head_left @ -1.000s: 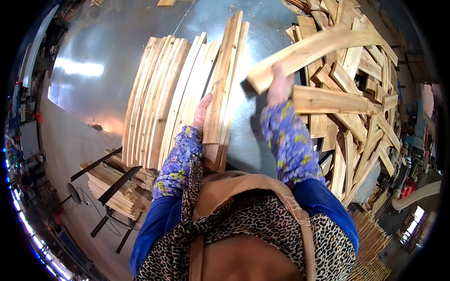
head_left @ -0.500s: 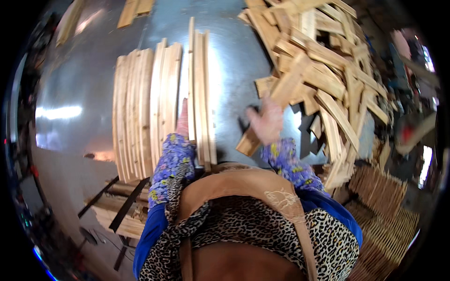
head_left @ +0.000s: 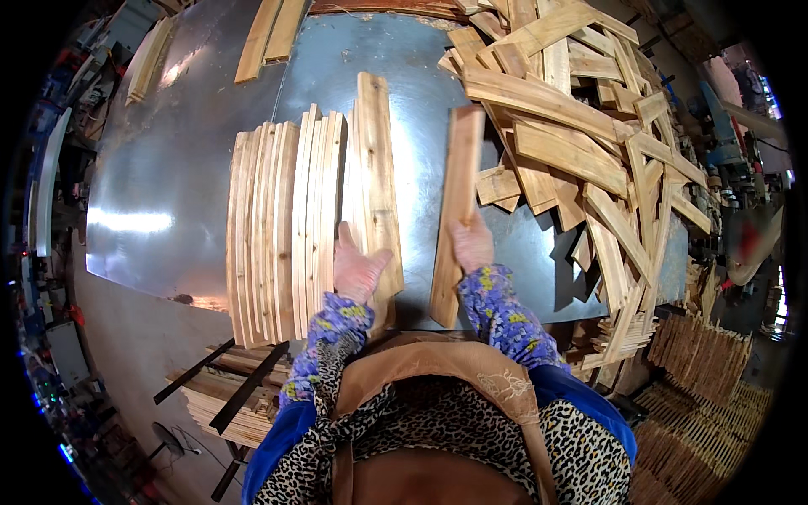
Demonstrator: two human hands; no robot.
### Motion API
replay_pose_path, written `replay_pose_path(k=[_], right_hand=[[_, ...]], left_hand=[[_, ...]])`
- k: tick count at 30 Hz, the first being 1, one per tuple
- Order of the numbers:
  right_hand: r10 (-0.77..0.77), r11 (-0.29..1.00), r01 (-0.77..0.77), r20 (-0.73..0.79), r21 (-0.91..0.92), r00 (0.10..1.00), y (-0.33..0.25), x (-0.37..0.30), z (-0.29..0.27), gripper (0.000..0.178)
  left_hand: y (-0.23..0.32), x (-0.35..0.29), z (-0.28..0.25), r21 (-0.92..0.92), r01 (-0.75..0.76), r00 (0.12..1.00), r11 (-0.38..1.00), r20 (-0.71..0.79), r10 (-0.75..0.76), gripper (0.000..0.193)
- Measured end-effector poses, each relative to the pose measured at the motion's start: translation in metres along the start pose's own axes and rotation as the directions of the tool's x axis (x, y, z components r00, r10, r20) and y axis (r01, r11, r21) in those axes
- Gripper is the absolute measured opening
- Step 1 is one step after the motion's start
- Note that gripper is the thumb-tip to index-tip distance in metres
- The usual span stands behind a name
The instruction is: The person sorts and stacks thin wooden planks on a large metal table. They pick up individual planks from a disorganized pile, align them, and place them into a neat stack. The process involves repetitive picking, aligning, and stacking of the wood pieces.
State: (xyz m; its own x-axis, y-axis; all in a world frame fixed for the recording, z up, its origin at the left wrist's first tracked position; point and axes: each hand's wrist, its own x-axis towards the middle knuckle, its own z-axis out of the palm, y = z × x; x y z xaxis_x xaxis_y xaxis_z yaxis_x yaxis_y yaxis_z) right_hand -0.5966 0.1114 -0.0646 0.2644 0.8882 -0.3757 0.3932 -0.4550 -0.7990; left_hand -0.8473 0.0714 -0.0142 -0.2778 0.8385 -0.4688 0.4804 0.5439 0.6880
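My right hand [head_left: 472, 242] grips a wooden board [head_left: 457, 202] along its edge and holds it lengthwise over the metal table. My left hand [head_left: 357, 268] rests at the near part of a small group of upright boards [head_left: 360, 160], thumb and fingers spread apart. The rightmost board [head_left: 383, 177] of that group leans over, showing its broad face. Left of this hand, two tight rows of boards stand on edge: a narrower row [head_left: 318, 194] and a wider row [head_left: 263, 227]. Some of my left fingers are hidden against the wood.
A jumbled heap of boards [head_left: 572, 156] covers the right side of the metal table [head_left: 168, 194]. A few boards [head_left: 271, 38] lie at the far left edge. Stacked wood [head_left: 223, 404] sits below the table at left, and slatted stacks [head_left: 699, 353] stand at lower right.
My right hand has taken a board off the heap and brought it left and upright. The group beside my left hand has a board now leaning. The whole view has shifted slightly.
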Motion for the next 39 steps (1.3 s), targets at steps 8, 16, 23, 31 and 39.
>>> replay_pose_path(k=[8,16,23,31,39], right_hand=[[-0.209,0.977,0.202,0.466,0.066,0.860,-0.045,-0.036,0.113,0.073],[0.170,0.496,-0.249,0.188,0.832,0.967,-0.104,0.147,0.036,0.064],[-0.030,0.758,0.208,-0.286,0.618,0.958,-0.195,0.239,0.004,0.036],[-0.254,0.733,0.530,0.552,-0.426,0.795,-0.050,0.121,0.048,0.056],[-0.429,0.764,0.500,0.259,-0.408,0.866,-0.142,0.054,0.117,0.071]], left_hand=[[0.005,-0.056,-0.005,0.593,-0.144,0.976,0.792,-0.045,0.211,0.089],[-0.025,-0.062,-0.012,0.769,-0.205,0.925,0.605,-0.049,0.376,0.086],[-0.019,-0.054,-0.018,0.736,-0.212,0.929,0.643,-0.053,0.367,0.082],[-0.024,-0.047,-0.040,0.529,-0.387,0.852,0.755,-0.108,0.513,0.074],[-0.067,-0.032,-0.038,0.562,-0.434,0.775,0.704,-0.165,0.610,0.102]])
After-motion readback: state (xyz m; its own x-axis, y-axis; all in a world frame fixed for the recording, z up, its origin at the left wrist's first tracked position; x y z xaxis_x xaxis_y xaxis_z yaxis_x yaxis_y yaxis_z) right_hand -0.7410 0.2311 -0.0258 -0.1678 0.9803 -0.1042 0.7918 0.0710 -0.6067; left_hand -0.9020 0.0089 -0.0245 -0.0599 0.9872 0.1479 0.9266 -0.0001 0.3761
